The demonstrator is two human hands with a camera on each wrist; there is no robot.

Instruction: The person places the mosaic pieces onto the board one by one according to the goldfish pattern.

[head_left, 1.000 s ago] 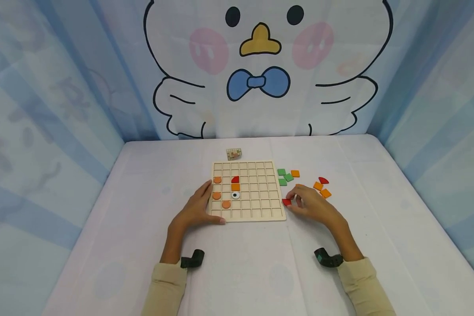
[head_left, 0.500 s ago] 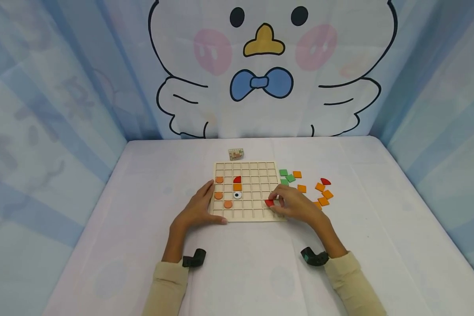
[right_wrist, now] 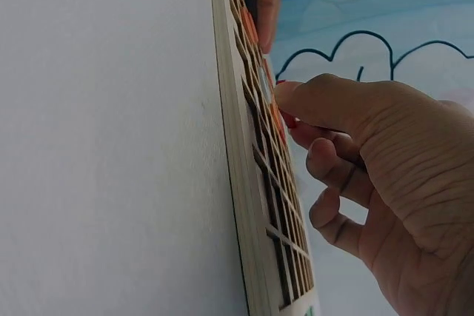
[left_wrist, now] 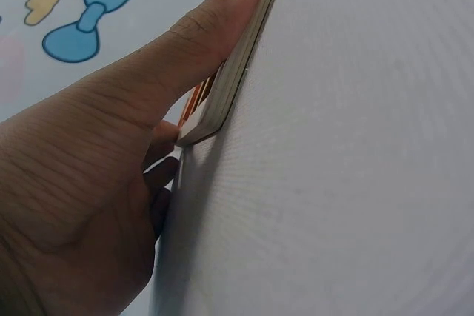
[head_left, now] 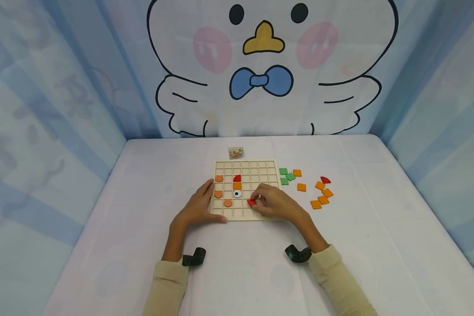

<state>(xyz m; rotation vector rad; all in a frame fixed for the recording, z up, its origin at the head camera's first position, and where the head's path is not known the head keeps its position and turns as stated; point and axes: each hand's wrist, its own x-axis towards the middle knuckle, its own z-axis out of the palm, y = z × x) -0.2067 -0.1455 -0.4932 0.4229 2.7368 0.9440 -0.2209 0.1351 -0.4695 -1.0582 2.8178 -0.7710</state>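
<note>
A pale wooden grid board (head_left: 265, 172) lies on the table. My left hand (head_left: 195, 204) rests at its near left corner, straight thumb along the front edge and fingers along the left side. Over the board, my right hand (head_left: 276, 202) pinches a red quarter-circle tile (head_left: 251, 202) between thumb and fingertips. In the right wrist view the red tile (right_wrist: 289, 118) is partly hidden by the thumb. On the grid sit several orange discs (head_left: 228, 203), another red quarter-circle tile (head_left: 237, 178), an orange square tile (head_left: 237, 186) and a white eye disc (head_left: 237, 193).
Right of the board lie several green tiles (head_left: 290, 176), several orange square tiles (head_left: 323, 199) and one red tile (head_left: 325, 180). A small patterned card (head_left: 235, 152) lies behind the board. A printed curtain (head_left: 260, 109) hangs beyond the table's back edge.
My right hand has moved left with the red tile, from beside the board's right edge to over its grid. The left hand stays at the corner.
</note>
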